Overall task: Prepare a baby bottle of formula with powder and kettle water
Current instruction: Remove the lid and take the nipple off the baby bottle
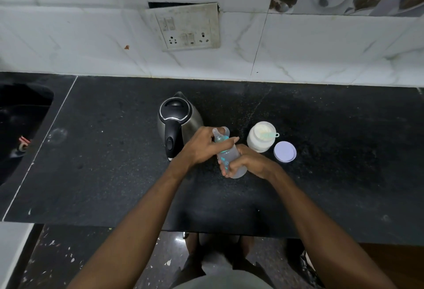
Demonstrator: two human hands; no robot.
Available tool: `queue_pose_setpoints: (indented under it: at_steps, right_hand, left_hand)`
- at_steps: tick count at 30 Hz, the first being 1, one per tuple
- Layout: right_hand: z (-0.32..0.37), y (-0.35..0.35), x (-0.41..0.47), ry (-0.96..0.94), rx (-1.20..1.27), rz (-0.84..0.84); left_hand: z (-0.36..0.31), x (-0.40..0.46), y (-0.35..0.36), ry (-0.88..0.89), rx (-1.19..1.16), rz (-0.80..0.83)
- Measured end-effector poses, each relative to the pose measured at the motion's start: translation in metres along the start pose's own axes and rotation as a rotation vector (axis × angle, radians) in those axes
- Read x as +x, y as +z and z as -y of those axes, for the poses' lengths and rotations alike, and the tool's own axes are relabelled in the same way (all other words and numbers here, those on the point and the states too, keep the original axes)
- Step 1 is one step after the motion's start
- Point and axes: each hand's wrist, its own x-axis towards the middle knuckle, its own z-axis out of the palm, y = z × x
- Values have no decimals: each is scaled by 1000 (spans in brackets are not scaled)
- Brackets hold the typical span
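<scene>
Black counter [103, 151], baby bottle [228, 155] tilted, teat toward kettle [176, 121], both hands' grip clasping it

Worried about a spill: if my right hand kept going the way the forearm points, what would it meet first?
The right hand heads up-left, so past the bottle it grips, likely the left hand, then the kettle; depth is unclear.

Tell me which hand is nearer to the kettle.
Left. The left hand grips the baby bottle's top right beside the kettle; the right hand holds the bottle's base, farther away.
</scene>
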Motion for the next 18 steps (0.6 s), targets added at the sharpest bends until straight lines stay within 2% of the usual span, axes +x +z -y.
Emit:
queue_pose_setpoints:
  at_steps: [4, 8, 12, 15, 16, 18]
  right_hand:
    - [9, 1, -1, -4, -8, -7]
    - [8, 11, -1, -52, -76, -179]
    - [-4, 21, 11, -26, -252, -530]
    - [-13, 29, 22, -69, -685, -862]
    - [-14, 30, 25, -120, -823, -956]
    - [-15, 27, 28, -183, -933, -1022]
  left_hand:
    - [-4, 5, 8, -68, -36, -12]
    - [-8, 10, 9, -124, 13, -93]
    - [-9, 16, 13, -299, 140, -195]
    - [-12, 19, 17, -504, 159, -291]
    - [-15, 20, 16, -564, 193, -284]
    - [-20, 22, 12, -631, 158, -190]
